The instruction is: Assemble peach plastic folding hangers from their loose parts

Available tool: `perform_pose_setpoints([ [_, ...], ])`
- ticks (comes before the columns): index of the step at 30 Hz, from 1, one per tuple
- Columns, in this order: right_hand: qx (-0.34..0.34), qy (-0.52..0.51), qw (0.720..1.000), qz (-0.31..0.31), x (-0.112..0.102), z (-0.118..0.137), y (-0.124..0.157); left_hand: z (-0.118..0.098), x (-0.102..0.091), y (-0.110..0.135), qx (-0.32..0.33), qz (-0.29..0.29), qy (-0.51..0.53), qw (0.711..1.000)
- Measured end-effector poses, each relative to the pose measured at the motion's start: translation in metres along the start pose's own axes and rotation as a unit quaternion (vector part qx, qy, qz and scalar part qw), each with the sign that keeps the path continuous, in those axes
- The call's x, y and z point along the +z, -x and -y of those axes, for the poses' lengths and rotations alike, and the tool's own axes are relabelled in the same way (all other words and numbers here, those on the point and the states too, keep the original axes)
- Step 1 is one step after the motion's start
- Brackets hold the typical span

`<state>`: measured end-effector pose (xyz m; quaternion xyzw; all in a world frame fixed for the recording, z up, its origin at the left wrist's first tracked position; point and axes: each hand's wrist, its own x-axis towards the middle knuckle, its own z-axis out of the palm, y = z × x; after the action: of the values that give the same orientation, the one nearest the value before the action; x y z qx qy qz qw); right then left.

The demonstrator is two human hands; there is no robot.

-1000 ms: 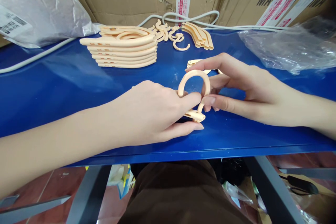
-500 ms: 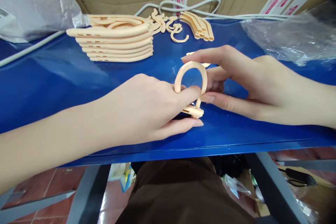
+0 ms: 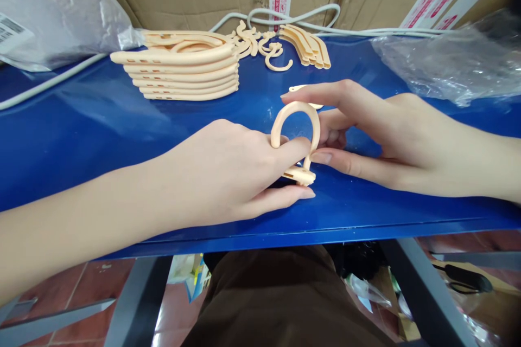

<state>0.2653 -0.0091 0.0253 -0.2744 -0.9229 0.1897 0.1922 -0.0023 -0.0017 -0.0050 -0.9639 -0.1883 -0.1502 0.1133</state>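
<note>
Beyond the held hook [image 3: 296,107], stacked hangers [image 3: 183,69], loose hooks [image 3: 278,69], crumpled plastic [image 3: 451,68]

Hands [image 3: 228,165] and forearms [image 3: 101,209] bare; plain dark brown garment [image 3: 280,303] worn.

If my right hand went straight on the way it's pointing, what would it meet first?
Probably the upright hanger hook, which your right hand seems to touch at the thumb; depth there is unclear.

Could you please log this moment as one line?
left hand: gripping beige bar; right hand: touching beige hook; hook: standing at bar's end
</note>
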Motion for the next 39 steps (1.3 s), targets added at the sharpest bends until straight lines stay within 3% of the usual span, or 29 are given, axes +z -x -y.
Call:
perform_pose_setpoints([
  [13,0.039,-0.006,0.999,0.008,0.000,0.001,0.000,0.000,0.002,0.004,-0.002,-0.004,0.020,1.000],
  [24,0.036,0.022,0.999,0.020,0.000,0.001,0.001,0.000,-0.009,0.001,0.001,0.043,0.048,0.998],
  [32,0.032,0.067,0.997,0.020,0.001,-0.001,0.006,0.003,0.005,0.002,0.008,-0.014,0.052,0.999],
  [39,-0.001,0.160,0.987,0.018,0.001,-0.005,0.010,0.007,-0.014,-0.009,-0.014,0.089,0.100,0.991],
])
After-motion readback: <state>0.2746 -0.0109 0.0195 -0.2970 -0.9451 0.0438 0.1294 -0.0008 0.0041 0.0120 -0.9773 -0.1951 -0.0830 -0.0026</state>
